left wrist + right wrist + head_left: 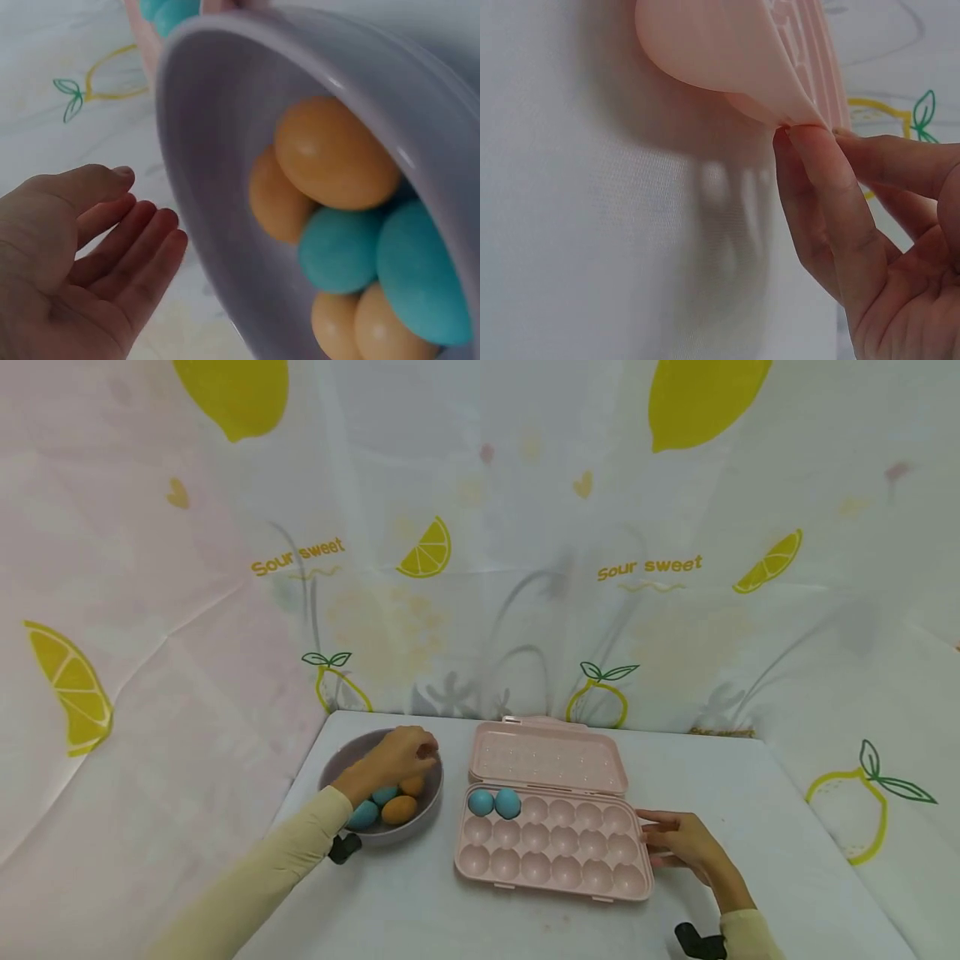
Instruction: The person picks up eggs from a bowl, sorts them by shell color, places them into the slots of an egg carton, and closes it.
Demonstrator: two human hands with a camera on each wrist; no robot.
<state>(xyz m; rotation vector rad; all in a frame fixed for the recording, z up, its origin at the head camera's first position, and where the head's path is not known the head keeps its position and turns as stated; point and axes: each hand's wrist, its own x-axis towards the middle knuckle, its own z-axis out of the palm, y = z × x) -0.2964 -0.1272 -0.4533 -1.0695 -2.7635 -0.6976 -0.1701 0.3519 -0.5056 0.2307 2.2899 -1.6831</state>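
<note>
Above the right part of a grey bowl [432, 793] is my left hand [401, 753], its fingers loosely bent with nothing between them in the left wrist view. Blue eggs [341, 250] and brown eggs [337, 154] lie heaped in the bowl, partly hidden by that hand in the head view. A pink egg box [555, 887] lies to the bowl's right with its lid [547, 758] folded back. Two blue eggs [507, 802] sit side by side in its back-left cups. My right hand [688, 845] pinches the box's right edge between thumb and fingertips.
The box and bowl stand on a white table [390, 902]. Behind it hangs a pale cloth [480, 635] printed with lemons, meeting the table's back edge. Black straps [345, 848] show at both wrists.
</note>
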